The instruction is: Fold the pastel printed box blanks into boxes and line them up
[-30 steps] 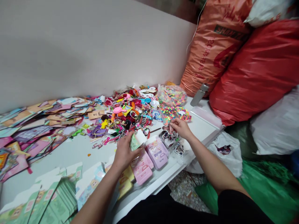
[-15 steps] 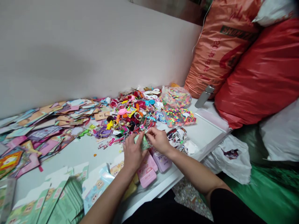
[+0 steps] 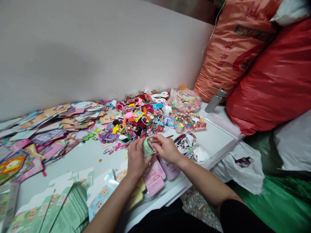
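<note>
A small green printed carton [image 3: 147,148] is gripped in my left hand [image 3: 136,158], its end tilted up toward the right. My right hand [image 3: 166,148] has its fingers closed together at that end, touching the carton's edge; whether they also pinch something small is hidden. Just below my hands lie pink packs [image 3: 154,183] and a purple pack [image 3: 171,170] at the table's front edge. Yellow packs [image 3: 136,195] are partly covered by my left forearm. Beyond my fingers spreads a heap of small colourful trinkets [image 3: 136,121].
Flattened green cartons [image 3: 70,207] are fanned out at front left. A pile of printed cards and envelopes [image 3: 51,129] runs along the wall. Bags of bright small pieces [image 3: 188,121], a grey bottle [image 3: 216,101] and large red sacks [image 3: 272,77] stand at right.
The carton has turned in my hands, so its end now shows more toward the right. My right fingers have shifted slightly at its edge. The view has moved a little.
</note>
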{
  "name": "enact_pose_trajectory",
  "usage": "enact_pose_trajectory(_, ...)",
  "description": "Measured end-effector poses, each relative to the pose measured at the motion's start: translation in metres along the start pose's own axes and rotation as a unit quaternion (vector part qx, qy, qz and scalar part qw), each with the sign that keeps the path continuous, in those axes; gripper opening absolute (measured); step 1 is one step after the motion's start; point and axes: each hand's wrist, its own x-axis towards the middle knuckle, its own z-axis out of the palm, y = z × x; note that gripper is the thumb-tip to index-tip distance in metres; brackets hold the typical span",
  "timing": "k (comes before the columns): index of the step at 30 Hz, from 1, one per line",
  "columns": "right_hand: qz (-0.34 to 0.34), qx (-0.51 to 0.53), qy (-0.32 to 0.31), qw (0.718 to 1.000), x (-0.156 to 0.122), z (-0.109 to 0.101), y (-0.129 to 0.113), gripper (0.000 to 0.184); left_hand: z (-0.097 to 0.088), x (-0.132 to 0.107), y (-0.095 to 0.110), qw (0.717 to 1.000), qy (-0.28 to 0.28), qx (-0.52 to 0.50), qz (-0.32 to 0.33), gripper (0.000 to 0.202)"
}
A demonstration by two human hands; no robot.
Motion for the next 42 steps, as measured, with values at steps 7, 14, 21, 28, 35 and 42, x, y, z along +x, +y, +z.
enact_pose_trajectory(7, 0.087, -0.075, 0.062, 0.991, 0.002, -0.008, 0.000, 0.045, -0.006, 0.001, 0.001, 1.000, 0.013, -0.005, -0.002, 0.067)
enact_pose_trajectory(14, 0.085, -0.078, -0.023, 0.993, 0.012, 0.001, 0.014, 0.015, -0.002, 0.000, 0.001, 0.998, -0.025, -0.008, 0.061, 0.069)
enact_pose_trajectory(21, 0.065, -0.093, -0.081, 0.990, 0.013, -0.001, 0.012, 0.030, -0.005, 0.004, -0.006, 0.996, -0.083, -0.018, 0.025, 0.069)
enact_pose_trajectory(28, 0.120, -0.091, -0.091, 0.984, 0.053, -0.063, 0.070, 0.033, -0.017, 0.019, -0.013, 0.988, -0.134, -0.076, -0.028, 0.072)
enact_pose_trajectory(35, 0.309, -0.345, -0.009, 0.886, 0.106, -0.128, 0.174, 0.018, -0.023, 0.019, -0.031, 0.988, -0.118, -0.051, -0.090, 0.074)
enact_pose_trajectory(42, 0.303, -0.314, -0.026, 0.899, 0.125, -0.113, 0.205, 0.019, -0.026, 0.014, -0.043, 0.984, -0.131, -0.048, -0.107, 0.077)
